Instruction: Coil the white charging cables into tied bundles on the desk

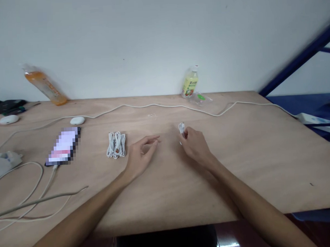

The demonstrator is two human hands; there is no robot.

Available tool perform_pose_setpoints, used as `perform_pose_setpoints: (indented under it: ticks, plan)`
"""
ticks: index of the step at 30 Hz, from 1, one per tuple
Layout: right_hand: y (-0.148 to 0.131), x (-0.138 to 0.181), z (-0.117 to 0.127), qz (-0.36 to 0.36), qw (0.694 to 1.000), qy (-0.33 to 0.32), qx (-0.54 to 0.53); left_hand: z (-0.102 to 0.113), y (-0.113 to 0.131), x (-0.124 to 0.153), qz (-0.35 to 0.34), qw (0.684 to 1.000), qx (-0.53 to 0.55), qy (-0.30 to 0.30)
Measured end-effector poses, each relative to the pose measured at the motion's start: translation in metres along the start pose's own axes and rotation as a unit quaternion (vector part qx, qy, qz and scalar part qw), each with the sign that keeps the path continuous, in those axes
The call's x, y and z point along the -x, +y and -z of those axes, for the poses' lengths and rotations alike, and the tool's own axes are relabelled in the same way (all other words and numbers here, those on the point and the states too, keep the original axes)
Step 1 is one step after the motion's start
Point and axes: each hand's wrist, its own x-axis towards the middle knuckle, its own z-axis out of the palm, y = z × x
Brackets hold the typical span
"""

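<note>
My right hand (194, 142) is closed around a small coiled bundle of white cable (181, 128), held just above the table; its upper loops stick out past the fingers and the rest is hidden. Across from it, my left hand (140, 155) hovers over the wood with fingers stretched forward, the thumb curved close to the fingertips, and nothing visible in it. To the left of that hand lies a group of several coiled white cables (116, 145), side by side on the table.
A long white cord (153, 105) runs across the wooden table (265, 163). On the left are a phone (64, 146), a white case (77, 120) and loose cables (42, 198). An orange bottle (45, 87) and a yellow drink bottle (190, 84) lean on the wall.
</note>
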Motion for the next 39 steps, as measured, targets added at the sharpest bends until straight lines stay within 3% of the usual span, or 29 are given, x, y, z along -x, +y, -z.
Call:
perform_pose_setpoints:
  ticks: [2, 5, 12, 15, 18, 22, 25, 33, 39]
  plan:
    - [-0.004, 0.003, 0.007, -0.017, 0.995, -0.055, 0.079, -0.001, 0.000, 0.002, -0.020, 0.999, -0.029, -0.002]
    - [-0.009, 0.008, 0.013, -0.023, 0.986, -0.088, 0.143, -0.003, -0.002, 0.005, -0.059, 0.996, -0.065, 0.011]
    - [-0.011, 0.012, 0.012, -0.048, 0.983, -0.061, 0.164, 0.009, 0.010, 0.000, -0.146, 0.969, -0.159, 0.119]
    - [-0.011, 0.013, 0.010, -0.046, 0.988, -0.003, 0.147, 0.033, 0.031, -0.008, -0.085, 0.942, -0.236, 0.223]
    - [-0.010, 0.013, 0.006, -0.026, 0.986, 0.072, 0.146, 0.065, 0.046, -0.012, 0.031, 0.915, -0.303, 0.264]
    - [-0.009, 0.014, -0.001, 0.017, 0.980, 0.136, 0.147, 0.096, 0.042, -0.006, 0.161, 0.890, -0.370, 0.214]
    - [-0.009, 0.017, -0.006, 0.060, 0.978, 0.144, 0.139, 0.103, 0.030, -0.001, 0.209, 0.904, -0.320, 0.190]
    - [-0.012, 0.026, -0.021, 0.135, 0.976, 0.114, 0.128, 0.099, 0.022, -0.003, 0.214, 0.896, -0.352, 0.166]
    - [-0.013, 0.026, -0.025, 0.177, 0.972, 0.127, 0.089, 0.106, 0.036, 0.001, 0.153, 0.899, -0.317, 0.260]
